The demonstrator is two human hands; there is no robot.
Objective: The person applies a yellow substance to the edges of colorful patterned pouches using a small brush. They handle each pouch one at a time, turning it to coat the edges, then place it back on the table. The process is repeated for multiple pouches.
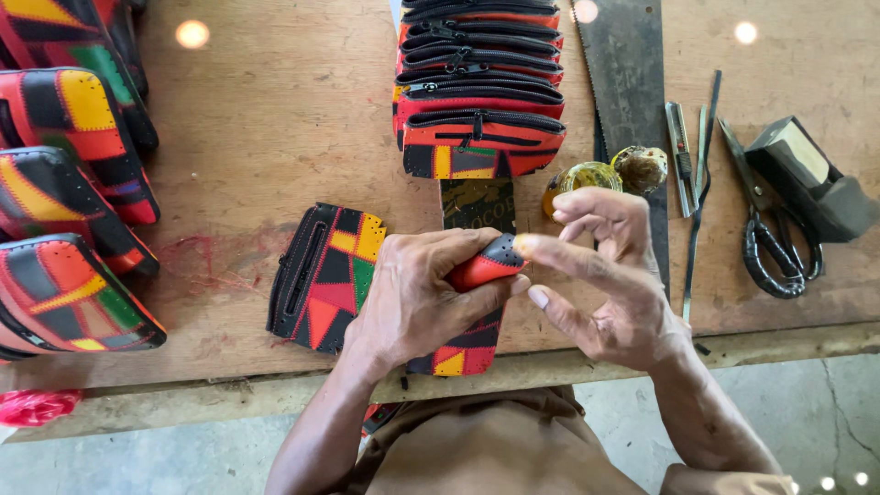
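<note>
In the head view, the left hand (412, 298) is closed around a patchwork pouch (484, 266), held over the near edge of the wooden table (266, 137). The right hand (600, 275) is half open, its fingertips (524, 245) touching the pouch's black corner. A stack of zipped pouches (478, 92) stands behind, and scissors (775, 238) lie well to the right.

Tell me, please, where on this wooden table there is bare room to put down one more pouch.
The widest bare wood lies between the left row of pouches and the middle stack of zipped pouches. The far right corner is free too. It is crowded between the saw and scissors, and around both hands.
</note>
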